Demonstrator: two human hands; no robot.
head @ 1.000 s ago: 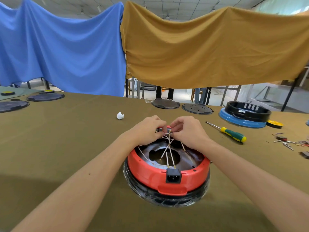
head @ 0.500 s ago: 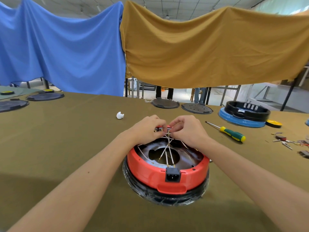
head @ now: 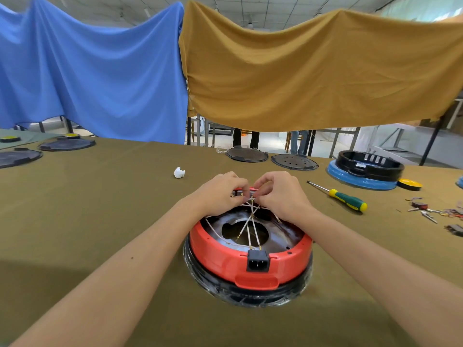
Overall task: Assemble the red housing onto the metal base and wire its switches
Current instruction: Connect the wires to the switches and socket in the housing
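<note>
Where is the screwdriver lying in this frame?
In the head view, the screwdriver lies on the table to the right of the right hand, between it and the blue and black housing.

Green-and-yellow screwdriver [head: 344, 197] lying on the olive tablecloth [head: 87, 209], white crumpled scrap [head: 179, 172] off left, two dark round discs [head: 270, 157] at the far edge, black ring on a blue base [head: 365, 169], blue sheet [head: 95, 71] and mustard sheet [head: 313, 71] hanging behind
</note>
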